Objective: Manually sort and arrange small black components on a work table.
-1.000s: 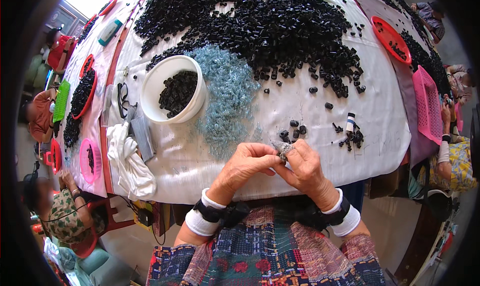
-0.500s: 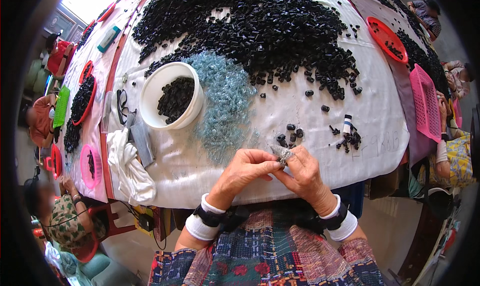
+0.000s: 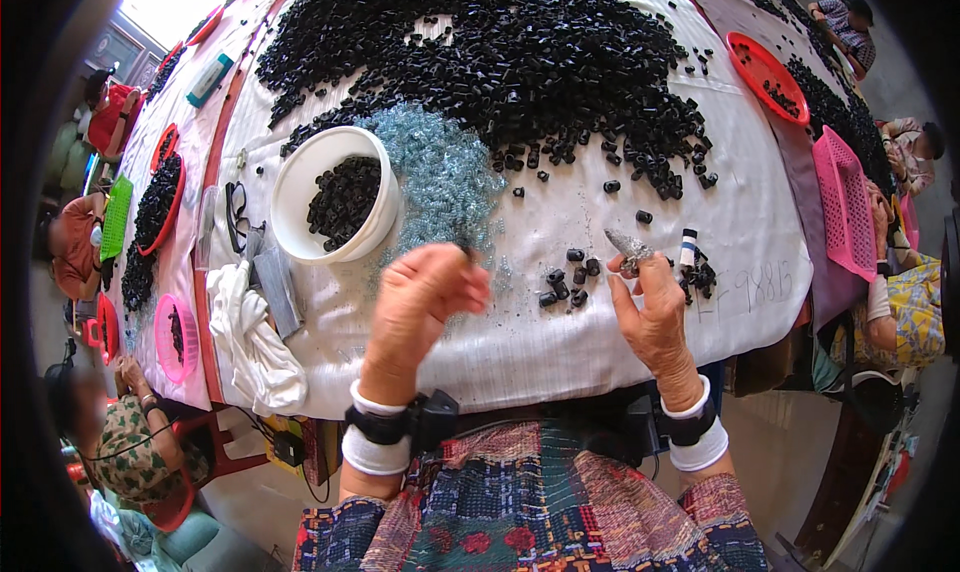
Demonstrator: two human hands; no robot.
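Note:
My left hand, somewhat smeared by motion, is raised in front of the heap of clear bluish springs. A small black part shows at its pinched fingertips. To the right, my right hand is closed around a grey, metallic-looking pointed piece, its tip toward the upper left. What kind of piece it is I cannot make out. Between the hands lie several short black cylinders. A white bowl left of the springs holds many small black parts.
A large pile of black cylinders covers the far table. Right of my right hand stands a small white tube with a dark band among black bits. Glasses and white cloth lie left. Other people sit at both sides.
My hands, together half a second ago over the pointed piece, have parted. The left has moved left and up toward the springs; the right has moved right and up with the piece.

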